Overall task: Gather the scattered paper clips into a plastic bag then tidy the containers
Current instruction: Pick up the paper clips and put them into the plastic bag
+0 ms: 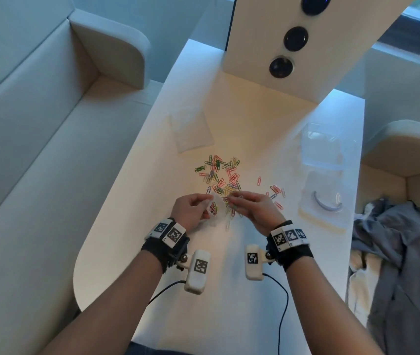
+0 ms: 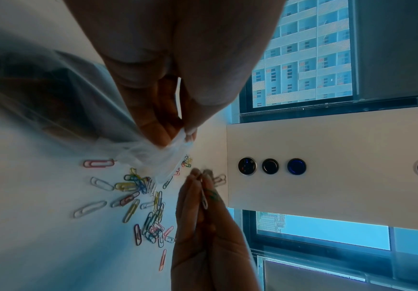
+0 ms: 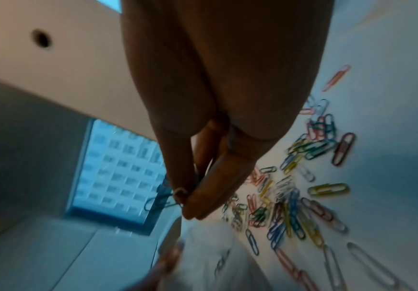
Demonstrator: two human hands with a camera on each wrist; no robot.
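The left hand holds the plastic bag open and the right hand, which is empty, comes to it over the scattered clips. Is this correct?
Not quite: the right hand is not empty; it pinches paper clips, as the right wrist view shows. The left hand does hold the plastic bag.

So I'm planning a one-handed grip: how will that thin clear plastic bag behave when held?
Probably floppy: the thin clear plastic bag crumples where the left hand pinches it. Likely light, sagging under the few coloured paper clips inside.

Bare surface (image 1: 137,252) lies open at the lower left of the frame. Scattered paper clips (image 1: 219,175) crowd the centre, with clear containers (image 1: 324,149) blocking the right edge.
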